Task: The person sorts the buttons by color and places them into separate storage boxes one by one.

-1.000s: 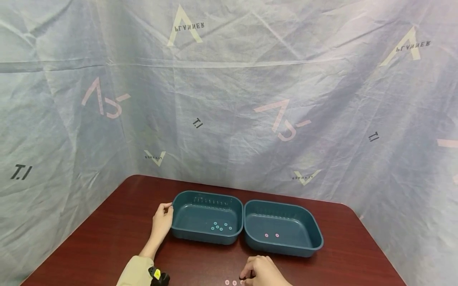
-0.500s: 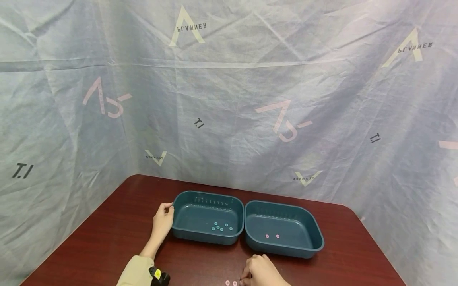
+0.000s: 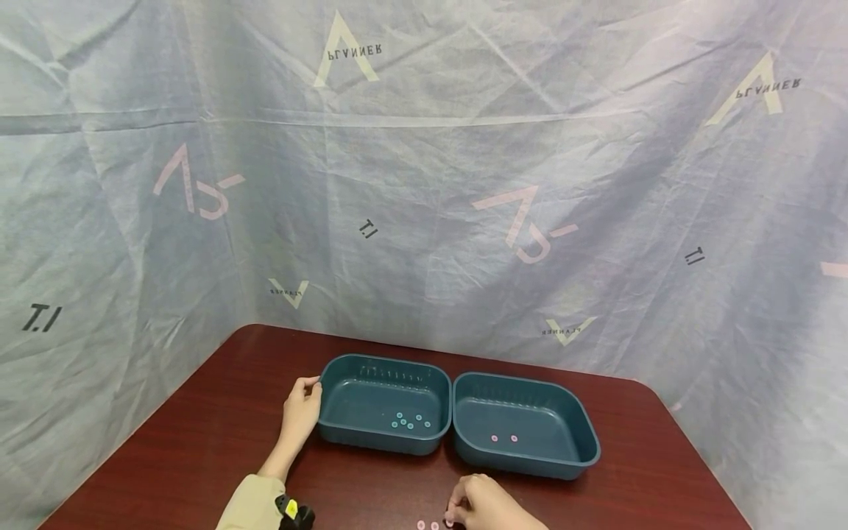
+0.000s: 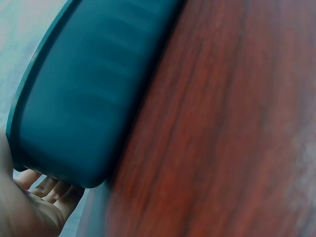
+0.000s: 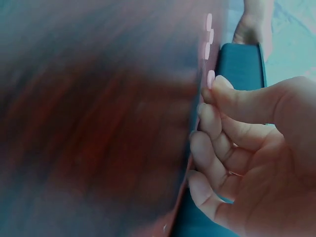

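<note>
My left hand (image 3: 302, 408) holds the left end of a dark teal plastic bin (image 3: 377, 439), its fingers (image 4: 58, 191) against the outer wall and the thumb near the rim. Several light blue buttons (image 3: 403, 422) lie in that bin. Low in the head view, my right hand (image 3: 486, 504) has its thumb and forefinger at a small pink button (image 5: 211, 79), pinching it close over the table. Its other fingers are curled beneath. More pink buttons (image 3: 434, 525) sit in a row just left of the fingertips.
A second teal bin (image 3: 523, 464) stands against the first on the right, with two pink buttons (image 3: 514, 438) inside. The dark red wooden table (image 3: 165, 427) ends at a grey printed cloth (image 3: 424, 184) hung behind and along both sides.
My right hand has shifted slightly at the row, and the pink button at its fingertips, hidden half a second ago, shows again. The left hand and both bins have stayed in place.
</note>
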`<state>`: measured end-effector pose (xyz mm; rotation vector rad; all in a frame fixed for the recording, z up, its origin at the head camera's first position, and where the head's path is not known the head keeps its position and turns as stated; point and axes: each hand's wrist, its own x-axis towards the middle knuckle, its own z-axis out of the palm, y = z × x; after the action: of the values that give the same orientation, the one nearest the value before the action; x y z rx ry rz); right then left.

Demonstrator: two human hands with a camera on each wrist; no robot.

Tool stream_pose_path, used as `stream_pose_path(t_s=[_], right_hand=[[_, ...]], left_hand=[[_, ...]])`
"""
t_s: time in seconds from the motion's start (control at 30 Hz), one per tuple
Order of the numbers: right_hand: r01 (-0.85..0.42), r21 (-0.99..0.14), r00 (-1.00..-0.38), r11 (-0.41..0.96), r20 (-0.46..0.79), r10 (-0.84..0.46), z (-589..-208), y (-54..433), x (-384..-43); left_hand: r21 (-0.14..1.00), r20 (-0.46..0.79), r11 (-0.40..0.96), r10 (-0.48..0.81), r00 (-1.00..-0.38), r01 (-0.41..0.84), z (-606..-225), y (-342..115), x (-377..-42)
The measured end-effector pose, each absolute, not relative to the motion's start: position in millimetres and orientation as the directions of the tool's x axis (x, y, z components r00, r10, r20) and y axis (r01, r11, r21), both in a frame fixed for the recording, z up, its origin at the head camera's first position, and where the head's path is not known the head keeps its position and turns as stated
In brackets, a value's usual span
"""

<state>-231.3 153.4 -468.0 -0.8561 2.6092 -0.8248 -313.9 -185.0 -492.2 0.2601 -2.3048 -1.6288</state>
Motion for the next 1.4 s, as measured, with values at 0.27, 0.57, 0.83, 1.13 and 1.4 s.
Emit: stream_pose_path(t_s=[0.27,0.57,0.83,1.13,1.4], right_hand=[[-0.415,-0.655,-0.788,0.631,-0.089,-0.61,-468.9,157.4,-231.8],[-0.363,-0.724,-0.798,0.586,-0.083,-0.597,-461.3,159.7,-230.5],[-0.465,-0.714,-0.798,0.524,0.08,-0.598,-450.6,166.5,-232.1],[-0.538,-0.659,-0.813,0.526,0.239,-0.531,-439.4,171.0,-231.2],[-0.482,-0.628,-0.868,0.611,0.247,-0.432,-428.0,180.2,-236.4]], left_hand=[[0.938,0.143,0.345,-0.32,-0.937,0.025,-492.5,-185.1,-314.4],[0.934,0.155,0.355,-0.328,-0.932,0.03,-491.2,-185.3,-315.3],[0.934,0.158,0.357,-0.332,-0.93,0.031,-490.1,-184.6,-315.5],[0.937,0.147,0.349,-0.322,-0.935,0.027,-489.7,-184.5,-314.2],[0.934,0.147,0.357,-0.317,-0.937,0.026,-491.4,-184.0,-312.7]])
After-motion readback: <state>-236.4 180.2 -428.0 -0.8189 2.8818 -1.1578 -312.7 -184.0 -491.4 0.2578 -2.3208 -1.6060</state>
